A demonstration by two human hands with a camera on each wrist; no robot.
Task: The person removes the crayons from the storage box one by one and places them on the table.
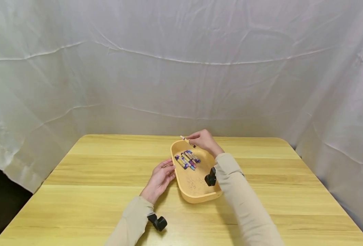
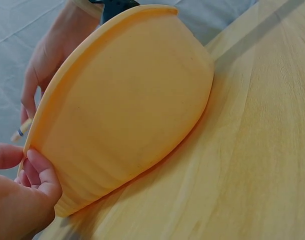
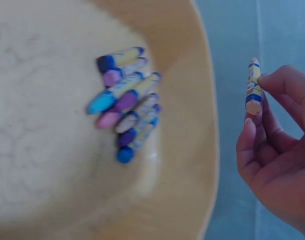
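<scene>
As fingers [image 3: 272, 82] pinch it, crayon [image 3: 253, 86] — yellow-wrapped, blue-banded

- One tray [image 1: 197, 196], yellow, on the one wooden table [image 1: 92, 191].
- Crayons lying in the tray, bunched in a cluster [image 3: 125, 107]: about eight by the right wrist view, though they overlap and the exact figure is hard to fix.
- One more crayon [image 3: 253, 86] outside the tray's rim, pinched in the right hand [image 1: 204, 140].
- Two hands in view; the left hand [image 1: 160, 179] is at the tray's near edge.
- Two black wrist cameras [image 1: 210, 178], one on each sleeve.
</scene>
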